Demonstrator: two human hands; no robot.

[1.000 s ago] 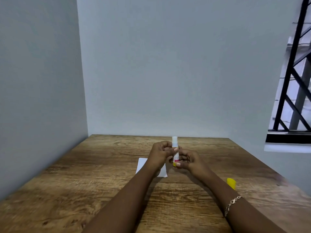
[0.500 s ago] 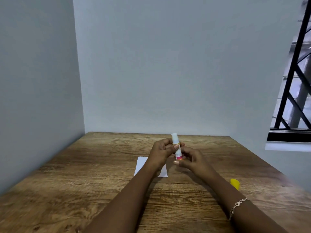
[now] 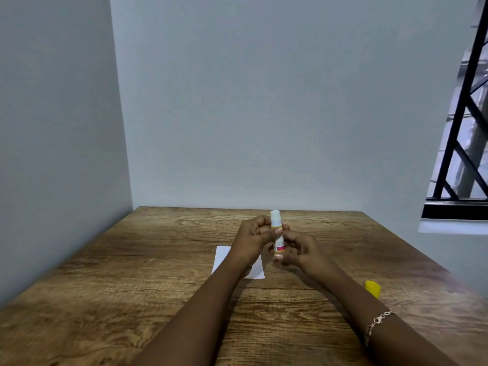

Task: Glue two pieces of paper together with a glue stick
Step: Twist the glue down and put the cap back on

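Note:
An uncapped white glue stick [image 3: 276, 225] with a pink and yellow band stands nearly upright above the table, its white tip pointing up. My left hand [image 3: 252, 240] grips its upper barrel with thumb and fingers. My right hand [image 3: 299, 250] pinches the base from below. A white paper [image 3: 221, 257] lies flat on the wooden table [image 3: 132, 273] under my left wrist, partly hidden. I cannot tell whether it is one sheet or two stacked. The yellow cap [image 3: 372, 288] rests on the table to the right of my right forearm.
Grey walls close in the table at the left and the back. A window with black bars [image 3: 464, 128] is at the right. A thin bracelet [image 3: 376, 321] sits on my right wrist.
The glue stick tilted a little and came back close to upright. My right fingers shifted around its base. The hands stayed in place above the paper.

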